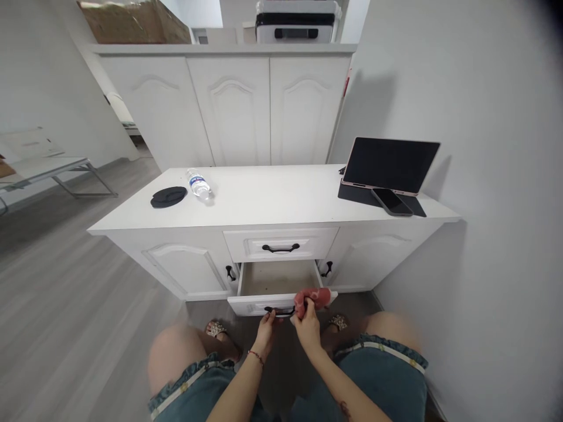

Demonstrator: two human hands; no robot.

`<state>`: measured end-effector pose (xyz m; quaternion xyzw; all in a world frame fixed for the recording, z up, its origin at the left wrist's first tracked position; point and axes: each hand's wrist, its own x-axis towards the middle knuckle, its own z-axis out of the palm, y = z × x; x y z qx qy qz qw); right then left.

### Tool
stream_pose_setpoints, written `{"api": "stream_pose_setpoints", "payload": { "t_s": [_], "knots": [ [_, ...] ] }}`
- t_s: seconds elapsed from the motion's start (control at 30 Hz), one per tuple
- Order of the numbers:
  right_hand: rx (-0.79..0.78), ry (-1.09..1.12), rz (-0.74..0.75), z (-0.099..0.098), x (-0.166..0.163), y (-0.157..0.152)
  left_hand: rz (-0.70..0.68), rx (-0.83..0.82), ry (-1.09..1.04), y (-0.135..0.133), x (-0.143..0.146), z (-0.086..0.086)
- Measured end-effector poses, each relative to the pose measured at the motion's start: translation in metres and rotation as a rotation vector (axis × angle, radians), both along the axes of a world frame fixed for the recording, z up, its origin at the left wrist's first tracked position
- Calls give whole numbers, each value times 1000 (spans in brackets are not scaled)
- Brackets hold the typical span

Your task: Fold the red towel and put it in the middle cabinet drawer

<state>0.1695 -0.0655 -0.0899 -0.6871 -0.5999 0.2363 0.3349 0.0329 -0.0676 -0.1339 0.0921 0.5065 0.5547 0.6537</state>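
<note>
The lower drawer (281, 278) of the white cabinet is pulled out, showing its pale wooden bottom with a small dark speck. My left hand (265, 329) has its fingers closed at the left end of the black drawer handle (285, 312) on the front panel. In my right hand (308, 328) is a bunched red cloth with a pale pattern (317, 296), held against the right part of the drawer front. Some of the left fingers are hidden behind the handle and panel.
Above is a closed drawer (281, 245). The white cabinet top (264, 196) holds a plastic bottle (199, 184), black round pad (168, 197), tablet (389, 164) and phone (391, 201). My knees flank the drawer; a wall (497, 246) stands at right.
</note>
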Motion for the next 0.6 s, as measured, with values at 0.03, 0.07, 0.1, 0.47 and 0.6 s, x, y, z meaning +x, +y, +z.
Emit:
{"api": "stream_pose_setpoints", "payload": {
  "t_s": [0.03,0.07,0.1,0.47,0.6],
  "knots": [
    [1,-7,25,1,-7,-1,-8,2,-6,0,0,0],
    [-4,-19,51,3,-14,-1,-18,2,-11,0,0,1],
    [-14,-34,76,4,-20,-2,-30,2,-14,0,0,1],
    [-35,-279,405,30,-52,-6,10,-7,-43,-14,9,13],
    [24,-400,544,44,-65,-6,47,-6,0,-16,15,24]
  ]
}}
